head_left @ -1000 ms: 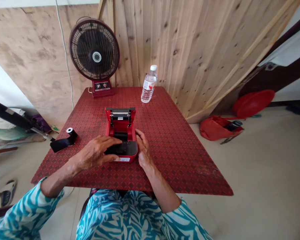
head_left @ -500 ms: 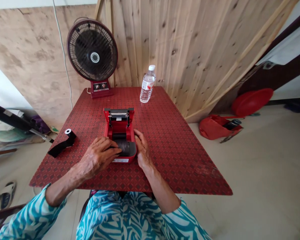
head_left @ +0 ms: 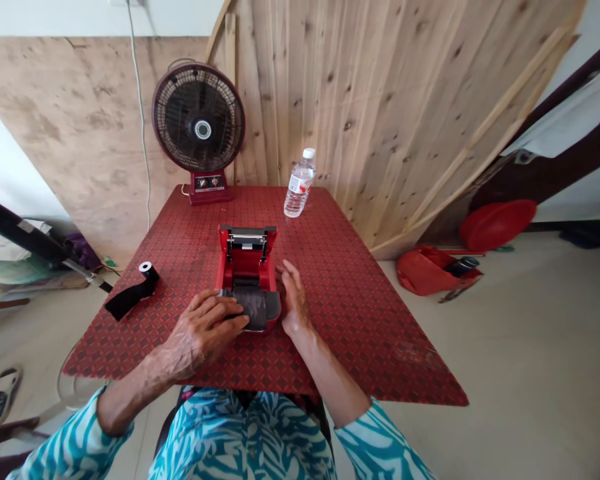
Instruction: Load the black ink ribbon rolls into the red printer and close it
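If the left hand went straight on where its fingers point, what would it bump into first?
The left hand would first meet the black strip on the red device, which it seems to be touching; beyond, probably the right hand, though depth is unclear.

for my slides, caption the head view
Left hand on black strip across an open red device, right hand at its side.

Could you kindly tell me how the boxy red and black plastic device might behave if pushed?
The boxy red and black plastic device would likely slide rather than roll, given its box shape. Its raised lid might swing, as it stands open. The thin dark strip across its front could shift or crumple, since it looks filmy.
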Action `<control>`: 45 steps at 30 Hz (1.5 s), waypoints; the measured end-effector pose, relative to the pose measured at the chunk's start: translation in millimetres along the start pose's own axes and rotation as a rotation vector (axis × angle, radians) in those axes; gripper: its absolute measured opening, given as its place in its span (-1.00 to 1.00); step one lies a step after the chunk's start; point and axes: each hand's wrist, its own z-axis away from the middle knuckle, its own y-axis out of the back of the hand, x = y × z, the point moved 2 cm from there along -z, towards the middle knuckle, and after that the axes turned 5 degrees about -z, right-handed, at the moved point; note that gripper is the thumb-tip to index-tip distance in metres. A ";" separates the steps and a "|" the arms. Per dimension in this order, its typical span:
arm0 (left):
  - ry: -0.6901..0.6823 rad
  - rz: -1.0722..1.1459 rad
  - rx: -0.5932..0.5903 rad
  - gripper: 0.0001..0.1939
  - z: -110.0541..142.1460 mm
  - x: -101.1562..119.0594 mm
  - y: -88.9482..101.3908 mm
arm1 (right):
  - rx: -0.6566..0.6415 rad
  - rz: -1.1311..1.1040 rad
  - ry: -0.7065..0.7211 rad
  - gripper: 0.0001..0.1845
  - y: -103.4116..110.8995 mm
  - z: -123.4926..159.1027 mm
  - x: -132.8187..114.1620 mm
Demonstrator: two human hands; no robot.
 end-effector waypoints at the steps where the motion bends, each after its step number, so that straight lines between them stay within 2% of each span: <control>1: 0.007 -0.003 0.006 -0.80 1.2 0.6 -1.4 | 0.016 0.006 0.012 -0.39 -0.8 -5.2 -2.9; 7: 0.034 -0.003 0.043 -0.81 3.0 5.4 -2.2 | -0.037 0.113 0.120 -0.45 -23.1 -41.5 -22.8; 11: 0.055 -0.005 0.044 -0.80 4.2 7.1 -1.4 | -0.115 0.041 0.072 -0.52 -40.6 -57.1 -27.8; 14: 0.081 -0.006 0.047 -0.77 6.6 7.9 -2.5 | -0.093 0.094 0.114 -0.51 -37.3 -50.4 -33.5; 17: 0.091 0.004 0.060 -0.75 7.6 9.0 -3.3 | -0.120 0.214 0.213 -0.68 -25.8 -28.7 -38.0; 19: 0.091 0.014 0.073 -0.76 6.8 9.5 -2.9 | -0.129 0.201 0.178 -0.76 -19.0 -13.7 -36.5; 22: 0.084 0.048 0.078 -0.78 5.2 8.9 -1.3 | -0.121 0.139 0.105 -0.64 -15.5 -0.1 -31.6; 25: 0.100 0.107 0.054 -0.70 5.5 4.0 -0.2 | -0.120 0.140 0.123 -0.62 -17.1 1.8 -28.6; 30: 0.277 0.015 0.023 -0.49 9.7 -16.7 -4.9 | -0.123 0.177 0.187 -0.65 -16.8 -2.3 -25.2; 34: 0.281 -0.080 -0.028 -0.45 10.4 -27.5 -12.5 | -0.158 0.222 0.224 -0.66 -13.9 -2.7 -24.1; 38: 0.242 -0.097 -0.030 -0.39 10.6 -27.4 -15.1 | -0.195 0.304 0.324 -0.67 -11.7 -0.6 -27.8; 42: 0.255 -0.057 -0.029 -0.38 12.9 -27.6 -14.9 | -0.214 0.330 0.340 -0.66 -10.9 1.2 -30.4; 45: 0.307 0.035 -0.037 -0.45 12.1 -31.7 -12.7 | -0.204 0.310 0.313 -0.66 -10.3 0.7 -28.1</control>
